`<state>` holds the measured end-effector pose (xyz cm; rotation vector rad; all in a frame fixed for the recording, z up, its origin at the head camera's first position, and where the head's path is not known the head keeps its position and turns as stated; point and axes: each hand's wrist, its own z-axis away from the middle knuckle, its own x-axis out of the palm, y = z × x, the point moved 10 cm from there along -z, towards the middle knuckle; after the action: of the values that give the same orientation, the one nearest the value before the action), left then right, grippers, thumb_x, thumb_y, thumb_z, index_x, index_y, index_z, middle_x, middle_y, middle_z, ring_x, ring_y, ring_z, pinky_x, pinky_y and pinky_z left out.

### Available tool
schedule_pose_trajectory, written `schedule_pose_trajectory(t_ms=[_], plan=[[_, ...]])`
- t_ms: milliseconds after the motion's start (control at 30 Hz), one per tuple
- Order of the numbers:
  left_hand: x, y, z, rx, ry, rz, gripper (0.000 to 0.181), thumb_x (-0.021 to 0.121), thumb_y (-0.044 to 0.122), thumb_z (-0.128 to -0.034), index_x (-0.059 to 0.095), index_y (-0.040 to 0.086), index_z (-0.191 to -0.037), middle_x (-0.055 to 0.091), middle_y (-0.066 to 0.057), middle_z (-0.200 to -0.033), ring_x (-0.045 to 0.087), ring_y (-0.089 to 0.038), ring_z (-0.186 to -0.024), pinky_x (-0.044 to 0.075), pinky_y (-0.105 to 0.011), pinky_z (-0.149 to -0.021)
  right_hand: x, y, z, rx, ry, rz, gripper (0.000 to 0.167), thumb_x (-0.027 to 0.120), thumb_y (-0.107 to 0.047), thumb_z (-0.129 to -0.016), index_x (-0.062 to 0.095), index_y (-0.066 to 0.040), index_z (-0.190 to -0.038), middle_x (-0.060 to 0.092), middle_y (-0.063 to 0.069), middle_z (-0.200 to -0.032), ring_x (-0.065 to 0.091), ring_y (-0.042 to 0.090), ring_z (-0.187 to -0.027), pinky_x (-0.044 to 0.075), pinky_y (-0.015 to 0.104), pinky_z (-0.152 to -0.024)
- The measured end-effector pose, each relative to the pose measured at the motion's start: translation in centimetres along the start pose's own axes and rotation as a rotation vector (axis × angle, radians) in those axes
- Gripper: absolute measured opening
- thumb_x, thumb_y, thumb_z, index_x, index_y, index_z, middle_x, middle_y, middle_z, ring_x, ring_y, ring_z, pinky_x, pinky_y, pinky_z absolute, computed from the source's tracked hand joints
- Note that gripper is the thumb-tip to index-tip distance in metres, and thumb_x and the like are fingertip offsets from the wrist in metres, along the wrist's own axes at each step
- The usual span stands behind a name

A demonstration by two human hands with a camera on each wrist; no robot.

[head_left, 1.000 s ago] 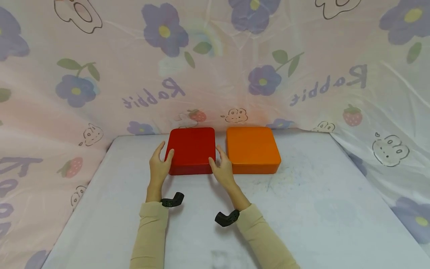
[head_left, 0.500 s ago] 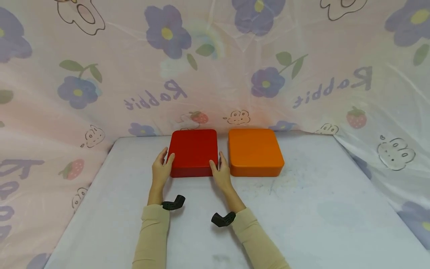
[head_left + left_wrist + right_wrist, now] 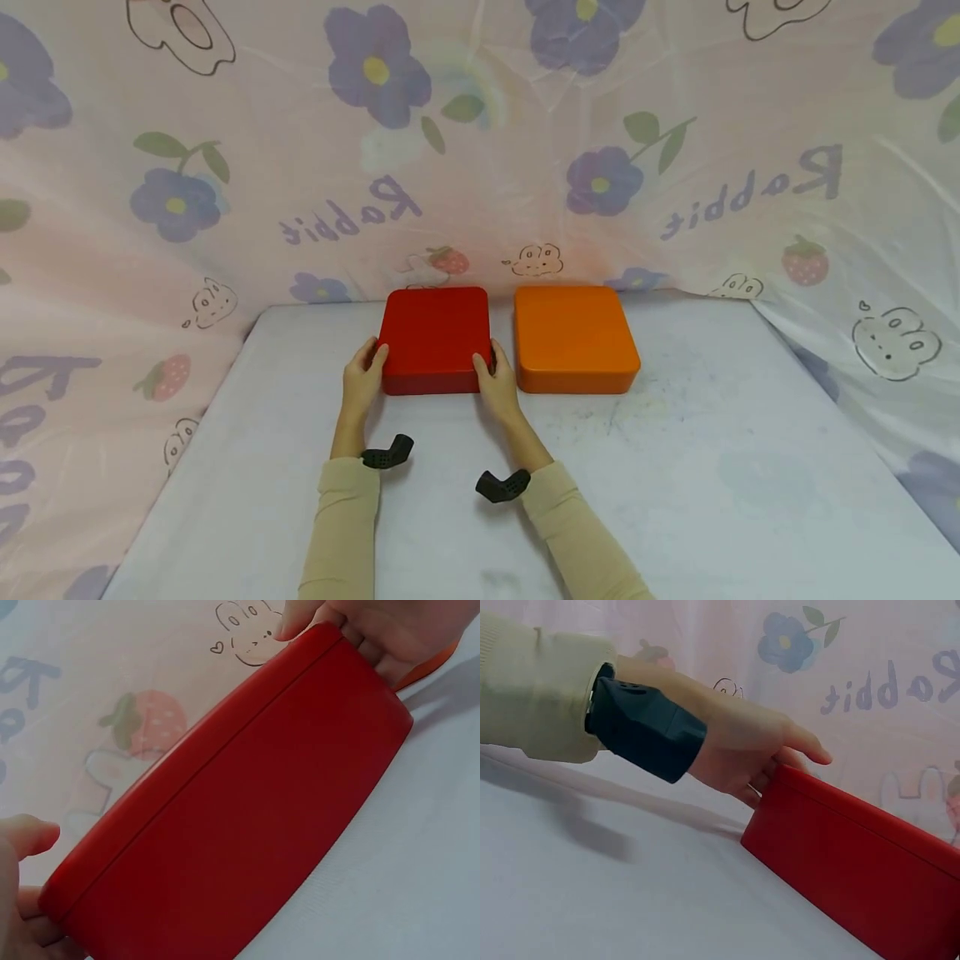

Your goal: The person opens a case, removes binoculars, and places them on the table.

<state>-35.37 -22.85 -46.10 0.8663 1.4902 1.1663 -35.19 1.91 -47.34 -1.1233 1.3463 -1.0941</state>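
Note:
A red lidded box (image 3: 436,337) with rounded corners rests on the white table, a lid seam running along its front wall. My left hand (image 3: 362,379) holds its left side, fingers against the wall and thumb near the top edge. On the opposite side, my right hand (image 3: 498,385) grips the box near the front corner, thumb at the lid's edge. The left wrist view shows both hands at the ends of the red box (image 3: 240,802). In the right wrist view, fingers of the left hand (image 3: 742,742) lie partly behind the box.
An orange box (image 3: 576,337) of similar shape stands just right of the red one, a narrow gap between them. Behind both rises a printed cloth backdrop (image 3: 487,192). Black devices (image 3: 388,452) are strapped to the wrists. The white table (image 3: 720,467) spreads out in front.
Both hands have closed in on the red box's sides, the right one coming from a small distance away. The view has shifted slightly; the boxes look unmoved on the table.

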Motion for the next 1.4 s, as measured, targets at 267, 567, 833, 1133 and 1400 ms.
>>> schedule_pose_trajectory(t_ms=[267,567,833,1133,1400], plan=[[0.6,0.8,-0.3,0.005,-0.002,-0.03,0.053,0.047,0.024,-0.1009,0.037,-0.003,-0.146,0.039,-0.022,-0.152,0.035,-0.034,-0.144,0.027,-0.045,-0.122,-0.5,-0.3,-0.4,0.01,0.036,-0.022,0.053,0.042,-0.018,-0.102,0.028,0.006,-0.148,0.031,0.024,-0.155,0.03,0.038,-0.146,0.024,0.05,-0.122],[0.8,0.9,-0.2,0.04,-0.004,-0.003,0.049,0.045,0.012,-0.1011,0.036,-0.008,-0.144,0.039,-0.027,-0.15,0.038,-0.038,-0.142,0.029,-0.046,-0.12,-0.4,-0.4,-0.4,-0.005,0.031,-0.014,0.05,0.039,-0.013,-0.103,0.028,0.008,-0.147,0.029,0.024,-0.156,0.026,0.037,-0.147,0.023,0.049,-0.122],[0.8,1.1,-0.1,0.052,-0.007,-0.055,0.05,0.044,0.014,-0.1017,0.034,-0.008,-0.145,0.036,-0.026,-0.152,0.034,-0.037,-0.144,0.027,-0.047,-0.121,-0.4,-0.3,-0.4,-0.012,0.031,0.014,0.051,0.039,-0.014,-0.103,0.027,0.008,-0.148,0.028,0.023,-0.157,0.026,0.037,-0.147,0.023,0.05,-0.122],[0.6,0.7,0.1,0.039,-0.011,-0.088,0.05,0.044,0.016,-0.1017,0.033,-0.004,-0.147,0.034,-0.022,-0.154,0.03,-0.035,-0.146,0.024,-0.047,-0.122,-0.3,-0.7,0.0,-0.012,0.01,-0.002,0.052,0.04,-0.014,-0.103,0.026,0.007,-0.149,0.026,0.021,-0.158,0.024,0.035,-0.149,0.022,0.048,-0.123],[0.3,1.0,0.5,0.039,-0.012,-0.136,0.051,0.043,0.018,-0.1024,0.031,-0.003,-0.147,0.033,-0.021,-0.155,0.029,-0.035,-0.147,0.024,-0.047,-0.122,-0.5,-1.9,0.4,-0.06,0.047,0.021,0.052,0.043,-0.014,-0.102,0.029,0.007,-0.147,0.029,0.021,-0.157,0.027,0.035,-0.148,0.023,0.048,-0.122]])
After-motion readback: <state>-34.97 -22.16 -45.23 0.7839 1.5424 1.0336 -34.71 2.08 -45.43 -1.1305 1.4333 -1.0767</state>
